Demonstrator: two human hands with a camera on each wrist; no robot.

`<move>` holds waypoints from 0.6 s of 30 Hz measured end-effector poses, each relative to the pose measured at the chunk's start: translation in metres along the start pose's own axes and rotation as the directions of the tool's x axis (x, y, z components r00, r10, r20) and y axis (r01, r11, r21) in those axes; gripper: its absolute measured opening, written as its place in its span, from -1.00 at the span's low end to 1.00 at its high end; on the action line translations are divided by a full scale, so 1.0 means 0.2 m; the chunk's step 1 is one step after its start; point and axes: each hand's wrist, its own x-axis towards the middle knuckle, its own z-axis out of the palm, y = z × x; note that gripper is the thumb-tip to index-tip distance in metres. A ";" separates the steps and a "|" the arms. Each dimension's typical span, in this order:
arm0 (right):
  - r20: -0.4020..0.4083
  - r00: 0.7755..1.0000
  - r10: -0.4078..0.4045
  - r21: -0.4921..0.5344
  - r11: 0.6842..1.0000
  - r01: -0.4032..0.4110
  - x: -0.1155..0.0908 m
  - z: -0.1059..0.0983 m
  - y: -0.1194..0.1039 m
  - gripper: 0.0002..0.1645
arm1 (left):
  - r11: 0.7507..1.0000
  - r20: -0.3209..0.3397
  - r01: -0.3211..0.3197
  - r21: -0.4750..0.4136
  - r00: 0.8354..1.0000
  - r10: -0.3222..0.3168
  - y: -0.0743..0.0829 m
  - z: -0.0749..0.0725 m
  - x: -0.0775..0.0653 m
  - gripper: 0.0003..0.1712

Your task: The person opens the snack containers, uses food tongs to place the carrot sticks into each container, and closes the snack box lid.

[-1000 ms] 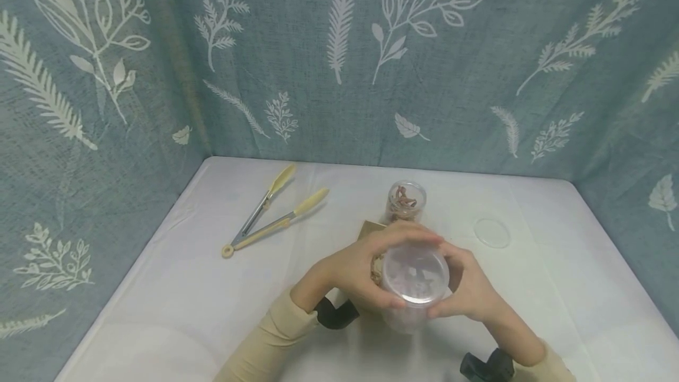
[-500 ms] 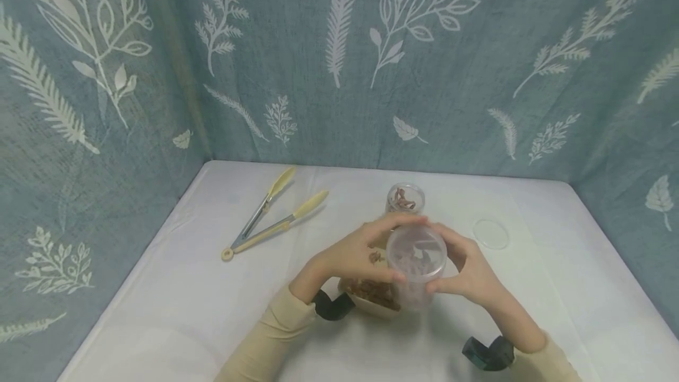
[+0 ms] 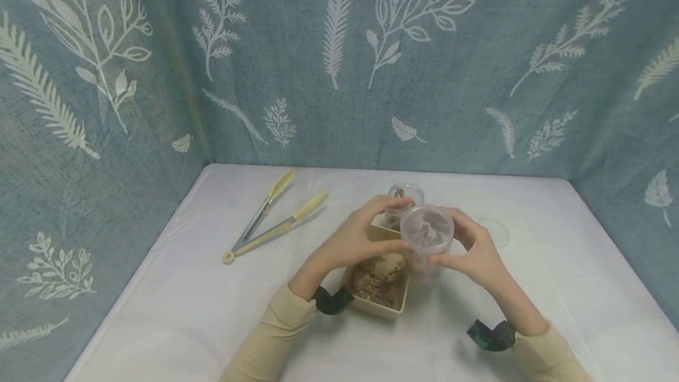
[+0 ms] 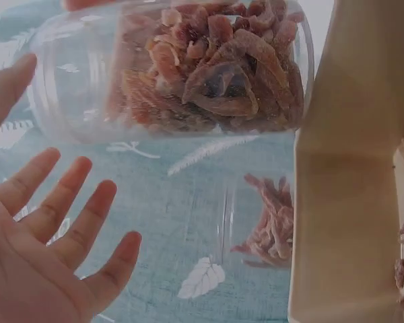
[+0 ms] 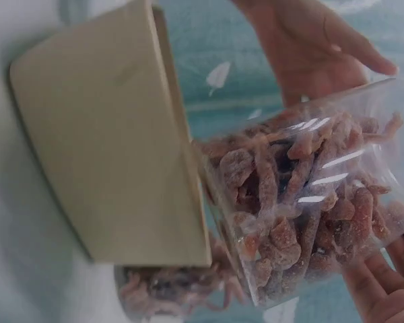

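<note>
In the head view, a clear plastic jar (image 3: pixel 427 239) stands on the right side of a tan rectangular box (image 3: pixel 378 309). Reddish-brown dried strips (image 4: pixel 209 67) fill much of the jar. My right hand (image 3: pixel 472 249) grips it, thumb in front and fingers behind. Spread, straight fingers show on my left hand (image 4: pixel 54 235) in the left wrist view; its thumb tip is close to the jar's rim, and I cannot tell whether it touches. Brown pieces (image 3: pixel 373 282) lie in the box. Behind the box stands a second clear jar (image 3: pixel 407 190) with similar strips.
Open tongs (image 3: pixel 265 226) with pale yellow tips lie at the left of the white table (image 3: pixel 175 305). A clear round lid (image 3: pixel 497 233) rests flat to the right, partly behind my right hand. A patterned blue-green curtain (image 3: pixel 297 46) surrounds the table.
The jar has moved back and to the right, uncovering more of the box and its contents. Both hands have moved with it.
</note>
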 end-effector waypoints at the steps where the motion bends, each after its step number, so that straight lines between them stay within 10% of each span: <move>1: -0.018 1.000 0.008 -0.002 1.000 -0.008 0.00 0.00 0.01 -0.13 | 1.000 -0.006 0.018 0.006 1.000 -0.018 0.00 0.00 0.00 -0.26; 18: -0.292 0.931 0.220 0.003 0.973 -0.230 0.02 -0.13 0.19 -0.25 | 0.985 -0.106 0.173 0.029 0.980 -0.169 -0.17 -0.08 0.01 -0.36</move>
